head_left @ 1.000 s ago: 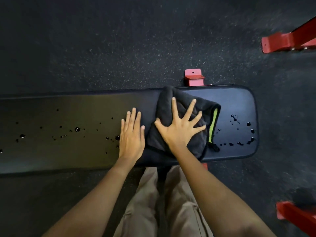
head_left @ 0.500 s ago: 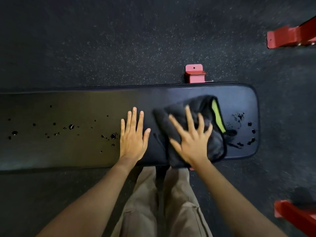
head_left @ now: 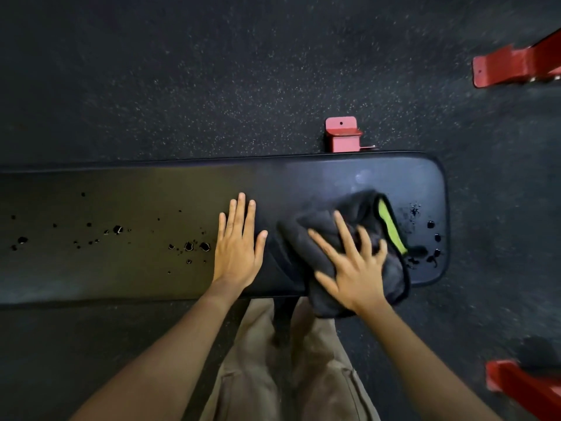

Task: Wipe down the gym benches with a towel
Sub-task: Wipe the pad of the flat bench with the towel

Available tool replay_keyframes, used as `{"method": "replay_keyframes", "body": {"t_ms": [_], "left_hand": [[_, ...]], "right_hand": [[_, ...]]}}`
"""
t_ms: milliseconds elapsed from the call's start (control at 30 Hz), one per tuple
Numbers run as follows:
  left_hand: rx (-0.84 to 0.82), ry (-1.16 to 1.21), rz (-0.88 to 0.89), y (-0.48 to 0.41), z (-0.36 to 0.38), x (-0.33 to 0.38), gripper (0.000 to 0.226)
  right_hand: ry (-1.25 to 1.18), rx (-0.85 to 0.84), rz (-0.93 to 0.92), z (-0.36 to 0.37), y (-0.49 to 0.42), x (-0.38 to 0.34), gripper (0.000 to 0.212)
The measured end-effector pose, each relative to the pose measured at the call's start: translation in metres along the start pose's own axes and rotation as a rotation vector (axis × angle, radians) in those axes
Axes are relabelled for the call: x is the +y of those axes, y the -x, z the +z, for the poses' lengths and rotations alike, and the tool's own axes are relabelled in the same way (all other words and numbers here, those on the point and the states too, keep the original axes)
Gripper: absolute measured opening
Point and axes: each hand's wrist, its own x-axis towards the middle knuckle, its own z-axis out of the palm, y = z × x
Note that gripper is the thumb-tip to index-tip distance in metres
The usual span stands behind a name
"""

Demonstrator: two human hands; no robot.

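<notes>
A long black padded bench (head_left: pixel 127 192) runs across the view. A dark grey towel (head_left: pixel 318 235) with a yellow-green edge lies bunched on its right part, overhanging the near edge. My right hand (head_left: pixel 352 265) presses on the towel with spread, straight fingers. My left hand (head_left: pixel 238 244) rests flat on the bare pad just left of the towel. Dark droplets (head_left: pixel 188 246) dot the pad left of my left hand. More droplets (head_left: pixel 431 238) sit at the right end, beside the towel.
A red bench foot (head_left: pixel 343 135) sticks out behind the pad. Red frame parts stand at the upper right (head_left: pixel 516 66) and lower right (head_left: pixel 522 387). Speckled black rubber floor surrounds the bench. My khaki trousers (head_left: pixel 273 369) are against the near edge.
My right hand slid the towel rightward along the pad, up to the droplets at the right end, some now smeared. My left hand stayed in place.
</notes>
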Motion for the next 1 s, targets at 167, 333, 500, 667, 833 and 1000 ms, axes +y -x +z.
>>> {"method": "replay_keyframes", "body": {"t_ms": [167,333,500,667,833,1000], "left_hand": [[-0.024,0.012,0.061,-0.009,0.009,0.035,0.06],[0.018,0.027,0.072,-0.027,0.015,0.062,0.06],[0.051,0.033,0.045,-0.038,0.017,0.082,0.059],[0.036,0.045,0.089,-0.051,0.027,0.11,0.059],[0.008,-0.049,0.083,-0.056,0.04,0.121,0.061],[0.006,-0.083,0.08,-0.055,0.041,0.121,0.063]], "right_hand": [[-0.094,-0.01,0.468,-0.016,-0.017,0.057,0.071],[-0.149,-0.038,0.531,-0.027,-0.094,0.068,0.07],[-0.017,-0.02,0.14,-0.009,0.014,0.086,0.067],[-0.202,-0.032,0.687,-0.024,-0.016,0.118,0.071],[-0.332,-0.114,0.644,-0.041,-0.107,0.15,0.077],[-0.329,0.033,0.776,-0.021,-0.03,0.134,0.073]]}}
